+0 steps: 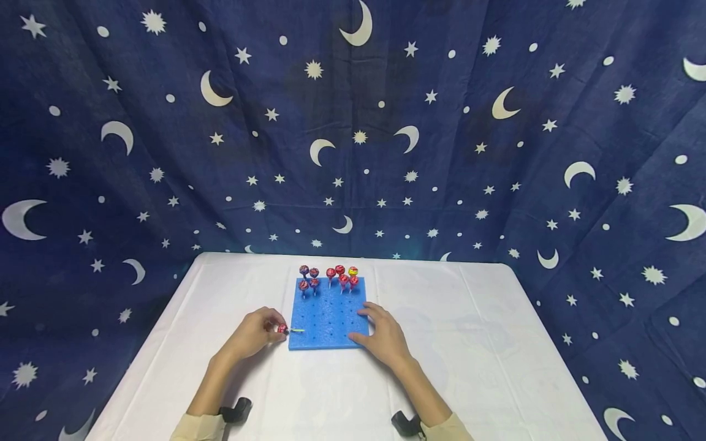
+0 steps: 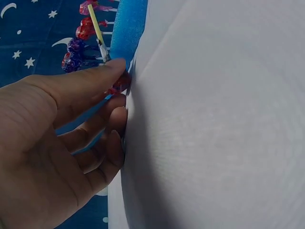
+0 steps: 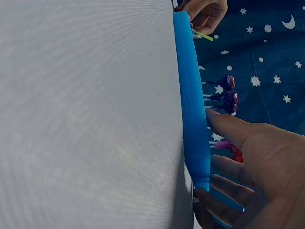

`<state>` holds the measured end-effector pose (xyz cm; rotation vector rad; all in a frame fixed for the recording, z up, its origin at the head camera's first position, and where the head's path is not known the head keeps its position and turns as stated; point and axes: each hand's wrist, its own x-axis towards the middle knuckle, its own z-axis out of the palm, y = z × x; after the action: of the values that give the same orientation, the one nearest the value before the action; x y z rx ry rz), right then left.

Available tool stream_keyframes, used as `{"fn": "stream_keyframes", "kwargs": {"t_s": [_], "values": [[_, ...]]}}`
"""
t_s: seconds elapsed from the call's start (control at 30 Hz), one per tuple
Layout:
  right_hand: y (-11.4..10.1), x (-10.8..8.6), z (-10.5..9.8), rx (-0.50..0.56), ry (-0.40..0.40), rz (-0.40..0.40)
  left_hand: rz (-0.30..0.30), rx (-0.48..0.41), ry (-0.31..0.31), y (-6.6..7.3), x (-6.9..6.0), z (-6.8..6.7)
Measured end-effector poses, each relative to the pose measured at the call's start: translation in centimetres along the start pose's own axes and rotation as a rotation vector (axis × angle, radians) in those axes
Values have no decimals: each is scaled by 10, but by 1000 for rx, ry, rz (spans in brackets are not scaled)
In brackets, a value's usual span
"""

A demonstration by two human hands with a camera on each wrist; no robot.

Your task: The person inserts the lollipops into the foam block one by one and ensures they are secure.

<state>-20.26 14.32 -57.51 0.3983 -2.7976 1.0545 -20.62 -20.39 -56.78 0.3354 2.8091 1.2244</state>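
Beside the board's near left corner, my left hand [image 1: 255, 331] pinches a lollipop [image 1: 282, 329] by its red wrapped head. The lollipop's yellow stick [image 2: 95, 25] points away from the fingers, over the blue foam board [image 1: 322, 340]. My right hand [image 1: 384, 335] touches the right side of this board with spread fingers; its thumb [image 3: 228, 125] lies on the top face. Several lollipops stand upright in the far rows: a dark and red group [image 1: 304, 285] on the left, and red ones [image 1: 340, 270] plus a yellow one [image 1: 353, 271] on the right.
Small holes dot the near and middle parts of the board. A white cloth [image 1: 469, 343] covers the table. Behind and at the sides hangs a dark blue curtain [image 1: 342, 122] with moons and stars. Each wrist wears a black camera mount [image 1: 237, 410].
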Motion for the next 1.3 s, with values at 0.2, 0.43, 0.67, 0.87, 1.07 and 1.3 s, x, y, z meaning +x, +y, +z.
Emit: {"fn": "stream_keyframes", "kwargs": {"t_s": [0.2, 0.43, 0.67, 0.87, 1.07, 1.3], "values": [[1, -1, -1, -2, 1, 9, -50, -50, 10, 4, 2, 1], [1, -2, -1, -5, -5, 13, -80, -92, 59, 5, 2, 2], [1, -2, -1, 4, 0, 6, -48, -145, 77, 4, 2, 3], [1, -1, 0, -4, 0, 4, -8, -231, 95, 4, 5, 3], [1, -1, 0, -8, 0, -2, 16, -315, 159, 7, 7, 4], [0, -1, 1, -7, -1, 1, 24, -363, 248, 13, 9, 4]]}}
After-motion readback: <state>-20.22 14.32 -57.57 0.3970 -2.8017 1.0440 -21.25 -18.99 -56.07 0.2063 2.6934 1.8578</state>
